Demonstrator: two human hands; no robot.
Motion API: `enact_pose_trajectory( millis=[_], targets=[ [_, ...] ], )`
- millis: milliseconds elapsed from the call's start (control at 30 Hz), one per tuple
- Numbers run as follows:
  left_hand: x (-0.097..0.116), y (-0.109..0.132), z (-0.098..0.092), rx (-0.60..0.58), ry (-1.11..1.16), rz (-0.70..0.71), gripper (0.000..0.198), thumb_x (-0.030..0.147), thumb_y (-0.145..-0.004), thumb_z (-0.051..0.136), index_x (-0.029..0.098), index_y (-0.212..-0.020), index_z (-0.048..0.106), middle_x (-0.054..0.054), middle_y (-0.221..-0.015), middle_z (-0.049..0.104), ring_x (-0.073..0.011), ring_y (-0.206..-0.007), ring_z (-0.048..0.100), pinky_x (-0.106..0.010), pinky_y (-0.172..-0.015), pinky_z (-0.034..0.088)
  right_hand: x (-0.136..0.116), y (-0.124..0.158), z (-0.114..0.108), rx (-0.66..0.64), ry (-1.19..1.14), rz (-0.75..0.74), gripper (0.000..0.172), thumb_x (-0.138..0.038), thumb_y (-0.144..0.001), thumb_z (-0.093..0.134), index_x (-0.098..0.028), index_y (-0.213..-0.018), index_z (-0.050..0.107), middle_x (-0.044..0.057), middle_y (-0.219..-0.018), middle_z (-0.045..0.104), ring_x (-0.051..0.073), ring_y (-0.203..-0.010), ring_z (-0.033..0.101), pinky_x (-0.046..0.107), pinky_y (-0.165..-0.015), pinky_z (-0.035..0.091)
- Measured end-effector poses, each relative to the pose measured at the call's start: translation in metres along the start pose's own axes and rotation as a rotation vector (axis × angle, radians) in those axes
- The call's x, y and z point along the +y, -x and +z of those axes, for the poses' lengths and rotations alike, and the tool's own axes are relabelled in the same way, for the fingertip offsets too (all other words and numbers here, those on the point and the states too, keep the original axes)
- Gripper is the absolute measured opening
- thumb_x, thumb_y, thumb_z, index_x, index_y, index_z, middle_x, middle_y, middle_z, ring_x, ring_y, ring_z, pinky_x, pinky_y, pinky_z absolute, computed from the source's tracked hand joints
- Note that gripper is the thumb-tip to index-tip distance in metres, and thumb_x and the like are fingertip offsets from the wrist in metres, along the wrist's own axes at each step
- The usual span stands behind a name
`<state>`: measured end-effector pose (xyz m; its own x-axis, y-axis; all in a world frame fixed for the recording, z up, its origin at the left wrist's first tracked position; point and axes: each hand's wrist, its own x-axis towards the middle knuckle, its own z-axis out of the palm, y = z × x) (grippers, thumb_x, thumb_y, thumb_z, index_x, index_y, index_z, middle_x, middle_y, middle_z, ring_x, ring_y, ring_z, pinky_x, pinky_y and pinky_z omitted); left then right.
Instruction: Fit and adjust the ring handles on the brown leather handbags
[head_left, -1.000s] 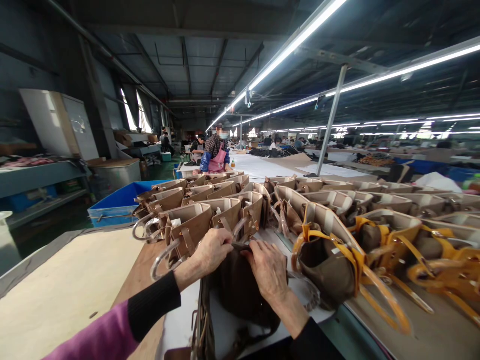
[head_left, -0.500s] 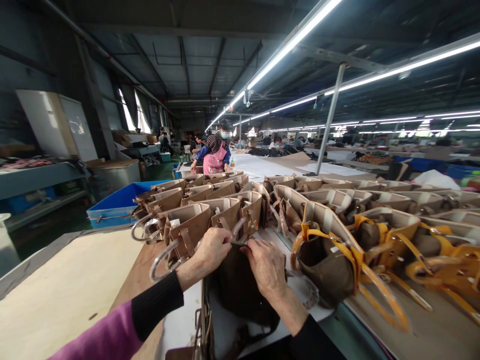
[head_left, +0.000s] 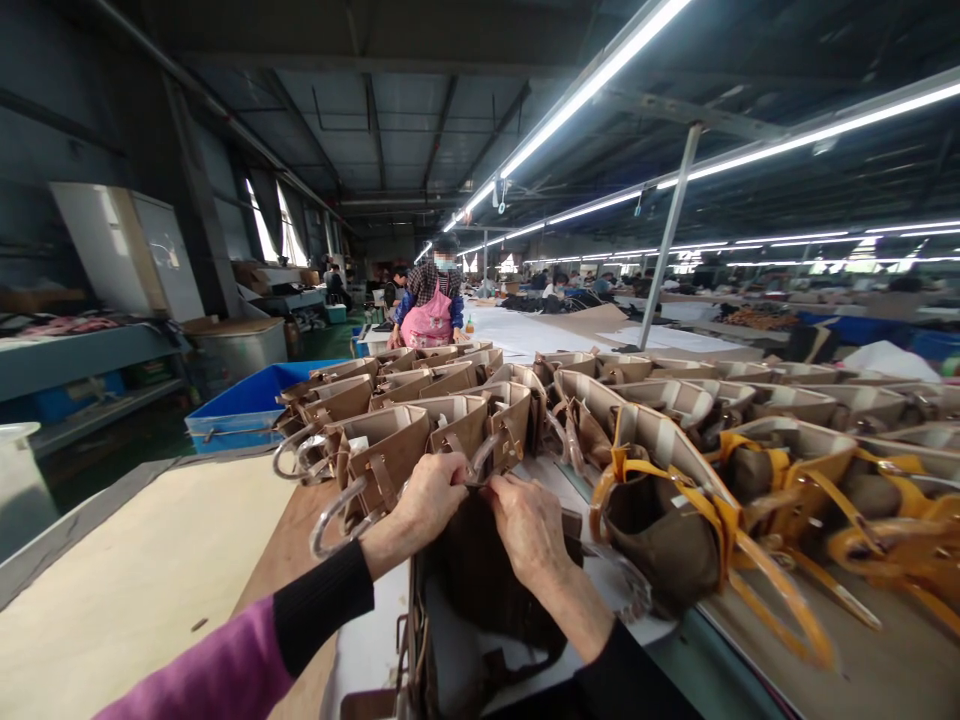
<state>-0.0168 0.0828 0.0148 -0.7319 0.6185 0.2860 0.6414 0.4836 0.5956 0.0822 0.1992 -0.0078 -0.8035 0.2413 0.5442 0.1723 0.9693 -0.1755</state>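
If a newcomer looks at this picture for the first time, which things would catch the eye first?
Probably the many brown bags crowded across the middle, with yellow straps standing out on the right. Next, in the centre foreground, the left hand and right hand pinch the top edge of a dark brown bag. Overhead, a bright strip light runs diagonally into the distance.

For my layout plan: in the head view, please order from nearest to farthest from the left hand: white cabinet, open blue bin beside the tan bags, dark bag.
1. Dark bag: at the left hand.
2. Blue bin: ahead, to the left.
3. White cabinet: far left, beyond the bin.
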Motion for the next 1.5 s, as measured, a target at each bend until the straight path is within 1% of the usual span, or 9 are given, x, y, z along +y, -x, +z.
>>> enact_pose_trajectory(
  millis=[233,400,633,767,900,1033,1300,1400,1500],
  targets=[
    [-0.003,0.001,0.000,-0.005,0.057,-0.005,0.014,0.007,-0.058,0.054,0.015,-0.055,0.043,0.006,-0.052,0.042,-0.0086,-0.055,0.039,-0.021,-0.052,0.027,-0.005,-0.004,-0.007,-0.057,-0.022,0.020,0.016,-0.020,-0.088,0.056,-0.023,-0.076,0.066,0.001,-0.076,0.069,0.018,-0.072,0.064,0.029,-0.061,0.036],
    [0.001,0.001,-0.001,-0.005,0.061,-0.022,0.014,0.003,-0.057,0.053,0.015,-0.065,0.053,0.005,-0.058,0.049,-0.0094,-0.059,0.043,-0.020,-0.055,0.030,-0.009,-0.011,-0.008,-0.107,-0.044,0.021,0.019,-0.019,-0.088,0.054,-0.026,-0.079,0.070,0.002,-0.074,0.070,0.018,-0.073,0.065,0.027,-0.058,0.038],
    [0.009,0.001,-0.015,-0.245,-0.037,0.104,0.018,0.008,-0.065,0.050,0.014,-0.064,0.067,0.001,-0.064,0.058,-0.0120,-0.065,0.052,-0.021,-0.063,0.035,-0.007,-0.009,-0.007,-0.136,-0.048,0.022,0.019,-0.022,-0.088,0.053,-0.028,-0.082,0.071,0.003,-0.075,0.070,0.018,-0.074,0.064,0.026,-0.060,0.038],
    [0.013,0.005,-0.018,-0.195,-0.149,0.072,0.020,0.013,-0.070,0.051,0.016,-0.069,0.071,0.000,-0.063,0.061,-0.0137,-0.065,0.053,-0.023,-0.066,0.036,0.013,0.003,-0.021,-0.147,-0.017,0.064,0.013,-0.028,-0.085,0.059,-0.027,-0.077,0.069,0.001,-0.069,0.068,0.019,-0.069,0.063,0.027,-0.056,0.034],
    [0.016,0.006,-0.017,-0.184,-0.184,0.057,0.019,0.015,-0.070,0.053,0.019,-0.070,0.072,-0.001,-0.068,0.065,-0.0152,-0.070,0.056,-0.024,-0.069,0.037,0.044,0.022,-0.039,-0.156,-0.009,0.117,0.023,-0.027,-0.088,0.056,-0.025,-0.068,0.065,-0.002,-0.061,0.063,0.016,-0.064,0.059,0.024,-0.056,0.033],
    [0.017,0.004,-0.016,-0.191,-0.185,0.048,0.019,0.013,-0.068,0.053,0.019,-0.067,0.071,0.000,-0.065,0.063,-0.0144,-0.068,0.056,-0.023,-0.068,0.037,0.057,0.033,-0.040,-0.156,-0.039,0.127,0.027,-0.029,-0.092,0.052,-0.024,-0.067,0.063,-0.004,-0.059,0.060,0.013,-0.061,0.056,0.022,-0.058,0.034],
    [0.015,0.007,-0.021,-0.195,-0.158,0.033,0.018,0.013,-0.068,0.054,0.016,-0.071,0.072,0.000,-0.064,0.061,-0.0135,-0.066,0.054,-0.023,-0.066,0.037,0.048,0.032,-0.042,-0.185,-0.040,0.163,0.027,-0.028,-0.092,0.051,-0.023,-0.068,0.062,-0.001,-0.061,0.061,0.016,-0.065,0.058,0.025,-0.060,0.034],
    [0.023,0.007,-0.018,-0.204,-0.151,0.031,0.017,0.014,-0.068,0.055,0.016,-0.071,0.072,0.000,-0.061,0.060,-0.0136,-0.064,0.053,-0.023,-0.064,0.038,0.035,0.025,-0.050,-0.243,-0.025,0.137,0.018,-0.025,-0.087,0.058,-0.024,-0.070,0.064,0.000,-0.068,0.065,0.018,-0.070,0.060,0.026,-0.059,0.033],
    [0.037,0.008,-0.013,-0.295,-0.117,0.130,0.021,0.012,-0.071,0.051,0.016,-0.071,0.071,-0.001,-0.062,0.062,-0.0144,-0.064,0.056,-0.023,-0.064,0.040,0.016,0.010,-0.052,-0.328,-0.023,0.078,0.004,-0.025,-0.080,0.065,-0.023,-0.077,0.067,0.003,-0.075,0.068,0.021,-0.074,0.062,0.027,-0.058,0.032]
  ],
)
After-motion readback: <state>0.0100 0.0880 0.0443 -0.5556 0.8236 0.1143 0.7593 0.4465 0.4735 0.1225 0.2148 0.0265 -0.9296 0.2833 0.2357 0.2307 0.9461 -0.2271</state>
